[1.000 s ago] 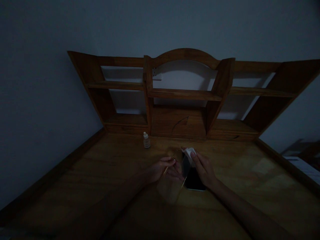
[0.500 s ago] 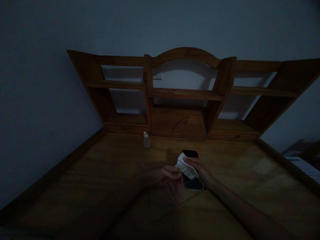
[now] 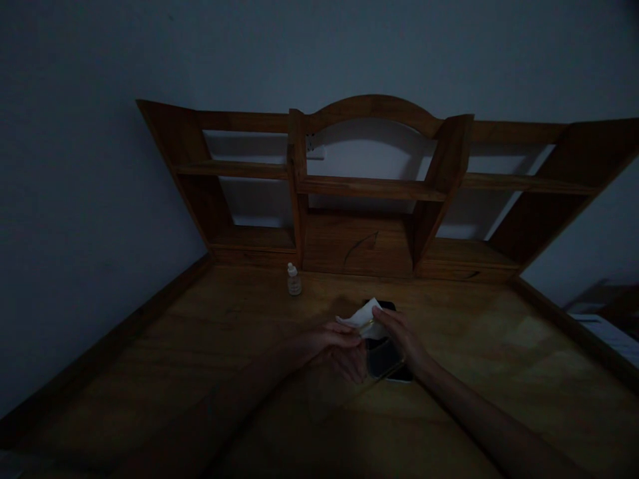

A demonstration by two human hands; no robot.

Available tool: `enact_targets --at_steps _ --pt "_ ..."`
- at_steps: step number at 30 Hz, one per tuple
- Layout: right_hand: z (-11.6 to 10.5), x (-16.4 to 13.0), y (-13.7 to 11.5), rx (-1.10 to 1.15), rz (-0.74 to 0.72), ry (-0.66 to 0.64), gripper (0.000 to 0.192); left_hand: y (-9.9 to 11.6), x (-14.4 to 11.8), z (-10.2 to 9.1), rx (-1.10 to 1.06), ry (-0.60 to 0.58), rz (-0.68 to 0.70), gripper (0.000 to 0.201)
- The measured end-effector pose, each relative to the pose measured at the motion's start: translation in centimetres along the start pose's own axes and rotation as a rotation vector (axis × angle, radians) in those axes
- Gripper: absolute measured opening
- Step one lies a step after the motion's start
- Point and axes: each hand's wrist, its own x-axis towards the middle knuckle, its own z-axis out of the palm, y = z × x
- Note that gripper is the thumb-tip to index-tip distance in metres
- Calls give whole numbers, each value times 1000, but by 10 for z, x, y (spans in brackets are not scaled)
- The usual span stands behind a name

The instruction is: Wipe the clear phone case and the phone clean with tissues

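Dim room; wooden desk [image 3: 200, 372] with a shelf unit [image 3: 369, 193] against the wall. Left hand [image 3: 339, 346] and right hand [image 3: 399, 332] meet over the middle of the desk, just above a dark phone [image 3: 387, 359] lying flat, screen up. Right hand pinches a white wipe [image 3: 362, 318] between thumb and fingers, held at the phone's far end, where it can reach the glass. Left hand is closed on a thin clear sheet [image 3: 344, 386], gold-edged, tilted up off the phone so that its face is exposed; what the sheet is cannot be told in this light. A small dropper bottle [image 3: 294, 280] stands upright well apart, near the shelf base.
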Motion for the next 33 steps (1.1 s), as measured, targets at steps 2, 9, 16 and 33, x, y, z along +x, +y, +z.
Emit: enact_targets --at_steps 2,9,16,33 --pt "-1 0 -2 22 -13 23 36 -1 2 -1 3 34 25 23" --pt "-10 -2 -6 -127 -97 190 37 -8 7 -5 -63 73 65 30" --pt "-10 -3 -12 -728 -503 -59 32 -5 11 -12 -192 139 17 42" --pt "2 -10 -21 -889 -669 -151 42 -17 19 13 -314 122 344 29"
